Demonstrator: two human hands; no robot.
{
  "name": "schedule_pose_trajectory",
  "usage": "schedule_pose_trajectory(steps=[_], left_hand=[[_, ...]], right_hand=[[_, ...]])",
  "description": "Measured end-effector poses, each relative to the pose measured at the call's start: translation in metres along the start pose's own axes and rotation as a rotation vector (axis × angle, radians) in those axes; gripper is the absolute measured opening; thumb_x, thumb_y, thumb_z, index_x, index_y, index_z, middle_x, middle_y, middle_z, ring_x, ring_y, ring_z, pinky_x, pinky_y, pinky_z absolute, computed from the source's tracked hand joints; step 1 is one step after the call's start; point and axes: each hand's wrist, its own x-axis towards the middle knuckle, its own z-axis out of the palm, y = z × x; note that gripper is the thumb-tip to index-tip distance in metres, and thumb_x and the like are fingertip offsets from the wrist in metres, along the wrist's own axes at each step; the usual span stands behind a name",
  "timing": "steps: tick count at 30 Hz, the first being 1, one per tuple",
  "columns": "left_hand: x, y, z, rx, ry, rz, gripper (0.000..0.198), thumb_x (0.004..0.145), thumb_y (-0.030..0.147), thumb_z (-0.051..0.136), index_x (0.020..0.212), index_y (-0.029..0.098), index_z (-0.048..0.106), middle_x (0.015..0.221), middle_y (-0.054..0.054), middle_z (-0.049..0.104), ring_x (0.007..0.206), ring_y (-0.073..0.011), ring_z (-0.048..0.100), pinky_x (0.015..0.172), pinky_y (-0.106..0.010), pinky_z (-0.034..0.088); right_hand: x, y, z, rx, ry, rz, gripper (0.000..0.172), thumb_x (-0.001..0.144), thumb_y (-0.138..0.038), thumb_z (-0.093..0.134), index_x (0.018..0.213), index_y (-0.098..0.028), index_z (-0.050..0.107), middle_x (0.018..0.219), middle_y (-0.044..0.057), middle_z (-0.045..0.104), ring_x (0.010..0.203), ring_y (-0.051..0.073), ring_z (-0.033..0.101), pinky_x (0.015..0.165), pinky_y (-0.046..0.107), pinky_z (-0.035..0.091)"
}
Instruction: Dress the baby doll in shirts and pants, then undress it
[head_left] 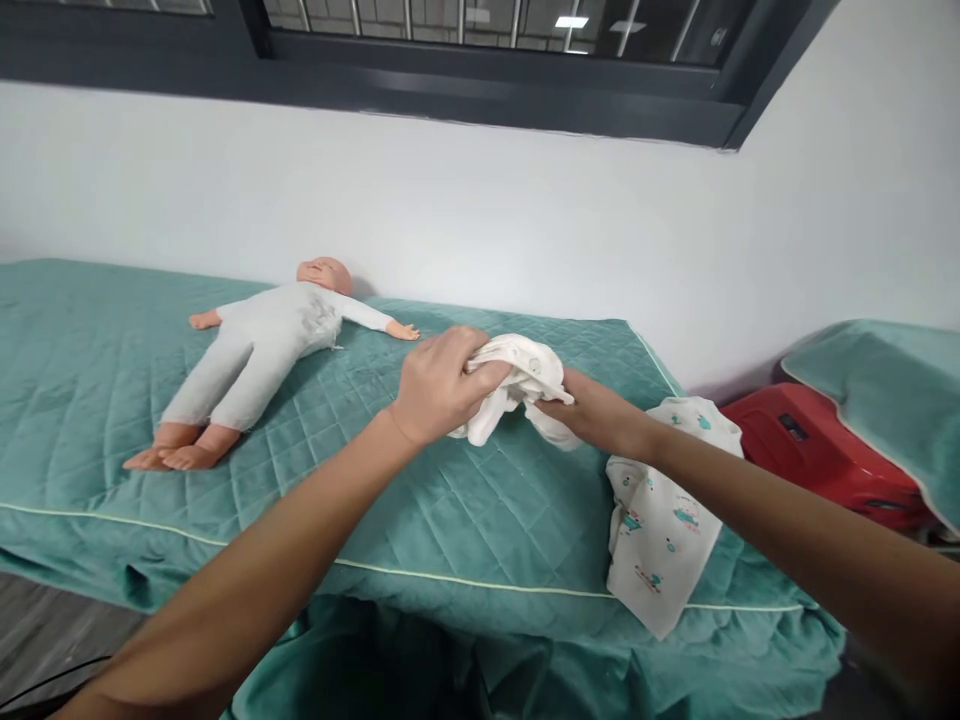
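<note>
Over the middle of the bed, a bunched white baby garment is held up between my two hands. My left hand grips its left side, thumb on top and fingers curled behind. On the other side my right hand has hold of the lower right edge, its fingers partly hidden by the cloth. Folds hide which kind of garment it is. Just right of and below my right hand, a folded white cloth printed with small green figures lies at the bed's front edge. A baby doll in white lies on its back to the left.
A green quilted cover with pale piping spreads over the bed. Behind it stands a white wall below a dark-framed window. At the right are a red case and green fabric draped over it.
</note>
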Motion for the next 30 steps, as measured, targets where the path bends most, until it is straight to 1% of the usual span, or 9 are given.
schedule_pose_trajectory(steps=[5,7,9,12,16,18,22,27,30], left_hand=[[-0.001,0.028,-0.002,-0.224,0.146,-0.073,0.02,0.09,0.025,0.057,0.109,0.024,0.057,0.117,-0.011,0.06,0.112,-0.026,0.059,0.093,-0.044,0.053],[-0.004,0.042,-0.007,-0.318,0.108,-0.068,0.028,0.09,0.027,0.057,0.118,0.023,0.055,0.122,-0.012,0.059,0.116,-0.0272,0.058,0.098,-0.047,0.053],[-0.009,0.051,-0.013,-0.431,0.005,-0.016,0.031,0.092,0.031,0.06,0.122,0.025,0.055,0.123,-0.012,0.06,0.117,-0.0276,0.058,0.101,-0.047,0.052],[-0.019,0.052,-0.016,-0.578,-0.08,-0.024,0.036,0.092,0.038,0.065,0.126,0.029,0.055,0.127,-0.011,0.06,0.124,-0.0289,0.057,0.106,-0.05,0.049],[-0.03,0.036,-0.003,-0.583,0.027,-0.278,0.088,0.08,0.045,0.079,0.15,0.029,0.03,0.155,-0.016,0.038,0.146,-0.0338,0.039,0.116,-0.054,0.041],[-0.032,0.027,0.005,-0.576,0.008,-0.348,0.101,0.072,0.044,0.085,0.153,0.026,0.026,0.158,-0.019,0.034,0.148,-0.0351,0.036,0.119,-0.054,0.038],[-0.031,0.018,0.007,-0.591,-0.069,-0.395,0.094,0.072,0.038,0.085,0.151,0.025,0.036,0.152,-0.017,0.046,0.142,-0.0336,0.046,0.117,-0.051,0.042],[-0.039,0.007,-0.005,-0.626,-0.058,-0.478,0.069,0.073,0.03,0.082,0.136,0.026,0.054,0.141,-0.01,0.062,0.129,-0.031,0.06,0.111,-0.05,0.047],[-0.053,-0.004,-0.017,-0.633,-0.033,-0.509,0.057,0.075,0.029,0.079,0.129,0.024,0.06,0.135,-0.008,0.066,0.125,-0.0296,0.062,0.11,-0.048,0.048]], right_hand=[[-0.002,-0.018,0.034,0.792,-0.139,0.178,0.033,0.09,-0.046,0.063,0.113,-0.023,0.069,0.103,0.005,0.075,0.093,0.024,0.07,0.08,0.036,0.057],[-0.003,-0.026,0.046,1.044,-0.113,0.205,0.029,0.09,-0.044,0.062,0.111,-0.025,0.07,0.105,0.005,0.076,0.096,0.024,0.071,0.081,0.037,0.059],[-0.004,-0.032,0.054,1.187,-0.089,0.173,0.028,0.09,-0.044,0.062,0.111,-0.028,0.07,0.112,0.004,0.075,0.107,0.025,0.07,0.088,0.038,0.06],[-0.004,-0.036,0.057,1.265,-0.117,0.113,0.031,0.092,-0.048,0.06,0.115,-0.031,0.072,0.127,0.004,0.072,0.121,0.028,0.065,0.094,0.042,0.059],[0.003,-0.041,0.059,1.29,-0.109,0.165,0.034,0.092,-0.049,0.058,0.117,-0.03,0.072,0.128,0.005,0.072,0.115,0.03,0.068,0.084,0.044,0.061],[0.007,-0.046,0.06,1.286,-0.092,0.205,0.034,0.091,-0.048,0.057,0.116,-0.03,0.072,0.12,0.006,0.075,0.109,0.03,0.07,0.08,0.044,0.062],[0.009,-0.057,0.061,1.264,-0.117,0.169,0.035,0.091,-0.042,0.056,0.122,-0.031,0.069,0.116,0.005,0.076,0.11,0.029,0.069,0.083,0.043,0.061],[0.002,-0.057,0.068,1.208,-0.259,0.088,0.044,0.092,-0.036,0.058,0.135,-0.027,0.062,0.125,0.008,0.072,0.112,0.028,0.069,0.091,0.046,0.059],[-0.006,-0.05,0.076,1.144,-0.259,0.108,0.048,0.092,-0.041,0.064,0.139,-0.03,0.058,0.138,0.008,0.065,0.122,0.027,0.065,0.099,0.047,0.057]])
